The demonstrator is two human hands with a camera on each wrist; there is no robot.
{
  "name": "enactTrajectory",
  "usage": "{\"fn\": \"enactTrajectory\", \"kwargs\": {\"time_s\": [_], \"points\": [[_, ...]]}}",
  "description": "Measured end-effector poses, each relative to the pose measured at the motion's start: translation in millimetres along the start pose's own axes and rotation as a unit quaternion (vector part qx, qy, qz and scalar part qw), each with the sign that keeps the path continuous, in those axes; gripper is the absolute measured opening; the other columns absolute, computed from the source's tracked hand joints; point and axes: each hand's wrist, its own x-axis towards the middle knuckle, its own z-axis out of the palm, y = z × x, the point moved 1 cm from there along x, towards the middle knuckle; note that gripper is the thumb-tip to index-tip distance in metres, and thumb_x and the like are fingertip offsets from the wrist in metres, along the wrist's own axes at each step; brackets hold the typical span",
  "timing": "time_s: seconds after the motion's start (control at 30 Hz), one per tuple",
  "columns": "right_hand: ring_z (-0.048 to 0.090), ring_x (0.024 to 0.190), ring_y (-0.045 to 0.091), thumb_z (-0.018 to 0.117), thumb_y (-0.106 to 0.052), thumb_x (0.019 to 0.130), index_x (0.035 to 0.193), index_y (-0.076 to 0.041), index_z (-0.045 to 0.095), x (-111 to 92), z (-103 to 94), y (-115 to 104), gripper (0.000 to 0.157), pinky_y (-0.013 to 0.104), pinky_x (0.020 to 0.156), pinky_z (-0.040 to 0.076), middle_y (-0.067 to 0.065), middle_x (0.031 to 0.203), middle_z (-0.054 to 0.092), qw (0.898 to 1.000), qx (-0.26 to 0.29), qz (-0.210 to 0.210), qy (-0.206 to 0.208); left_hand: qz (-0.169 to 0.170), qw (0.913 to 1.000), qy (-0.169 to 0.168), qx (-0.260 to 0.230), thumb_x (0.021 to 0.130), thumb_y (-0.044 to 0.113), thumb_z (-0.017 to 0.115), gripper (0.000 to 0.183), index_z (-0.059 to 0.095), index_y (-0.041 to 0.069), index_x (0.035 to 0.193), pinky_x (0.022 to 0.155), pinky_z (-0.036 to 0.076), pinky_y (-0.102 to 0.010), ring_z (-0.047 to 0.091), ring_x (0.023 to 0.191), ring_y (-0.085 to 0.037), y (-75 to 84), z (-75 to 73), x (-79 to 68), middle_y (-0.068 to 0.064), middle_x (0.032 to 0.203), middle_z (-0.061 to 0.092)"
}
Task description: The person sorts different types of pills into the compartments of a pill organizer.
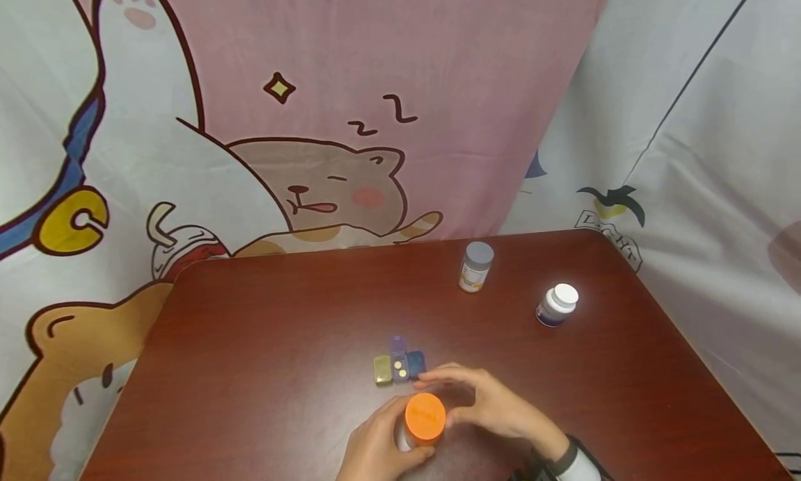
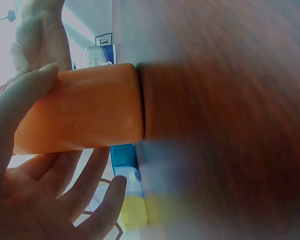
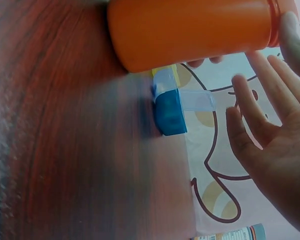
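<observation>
My left fingers point(image 1: 393, 406) are gripping the orange bottle point(image 2: 90, 110); right fingers point(image 1: 449, 374) are hovering open at three o'clock.
I'm expecting it light, stiff, best held mid-body.

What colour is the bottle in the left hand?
The bottle is orange; it shows best in the left wrist view.

Left hand point(image 1: 378, 443) and right hand point(image 1: 494, 406): both bare. Dark band point(image 1: 568, 456) round the right wrist, just behind the hand. White sleeve point(image 1: 583, 470) behind that. Black piece point(image 1: 538, 469) beside same wrist, shape too small to tell.
</observation>
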Motion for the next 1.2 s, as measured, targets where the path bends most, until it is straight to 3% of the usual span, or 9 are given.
{"fn": "enactTrajectory", "kwargs": {"time_s": [0.3, 0.57, 0.7, 0.9, 1.2], "points": [[0.051, 0.115, 0.016, 0.075, -0.032, 0.072, 0.13, -0.019, 0.055, -6, 15.5, -11, 0.063, 0.044, 0.097, 0.048, -0.001, 0.127, 0.06, 0.999, -0.03, -0.014, 0.035, -0.002, 1.0, -0.001, 0.003, 0.064, 0.044, 0.08, 0.065, 0.06, 0.017, 0.12, 0.078, 0.056, -0.049, 0.062, 0.098, -0.019, -0.5, 0.8, 0.2, -0.002, 0.117, 0.067], [0.053, 0.113, 0.017, 0.078, -0.026, 0.071, 0.129, -0.016, 0.055, -11, 34.4, -16, 0.064, 0.032, 0.098, 0.047, 0.003, 0.123, 0.061, 0.987, -0.065, -0.066, 0.128, 0.008, 0.9999, 0.011, 0.009, 0.065, 0.049, 0.078, 0.065, 0.06, 0.019, 0.12, 0.077, 0.056, -0.046, 0.062, 0.098, -0.018, -1.1, 1.4, -0.9, -0.001, 0.116, 0.067], [0.054, 0.108, 0.018, 0.08, -0.023, 0.069, 0.128, -0.014, 0.055, -13, 46.1, -19, 0.065, 0.026, 0.095, 0.047, 0.006, 0.12, 0.06, 0.975, -0.096, -0.089, 0.181, 0.011, 0.9998, 0.009, 0.01, 0.065, 0.047, 0.079, 0.066, 0.06, 0.018, 0.121, 0.078, 0.056, -0.046, 0.061, 0.098, -0.018, -1.5, 0.9, -1.4, -0.001, 0.117, 0.067], [0.054, 0.097, 0.017, 0.084, -0.026, 0.064, 0.125, -0.011, 0.057, -15, 57.5, -22, 0.068, 0.036, 0.08, 0.051, 0.006, 0.108, 0.059, 0.953, -0.178, -0.079, 0.234, 0.007, 1.0, -0.003, 0.006, 0.063, 0.04, 0.081, 0.065, 0.06, 0.019, 0.121, 0.077, 0.056, -0.046, 0.061, 0.097, -0.017, -2.2, 0.3, -0.9, 0.0, 0.117, 0.067], [0.049, 0.088, 0.012, 0.084, -0.042, 0.06, 0.118, -0.013, 0.061, -14, 64.4, -30, 0.068, 0.03, 0.073, 0.044, -0.002, 0.097, 0.055, 0.907, -0.294, -0.07, 0.294, 0.012, 0.9999, 0.004, 0.003, 0.061, 0.037, 0.082, 0.065, 0.061, 0.02, 0.12, 0.076, 0.056, -0.045, 0.062, 0.098, -0.016, -2.6, 1.3, -0.8, 0.002, 0.115, 0.067]]}}
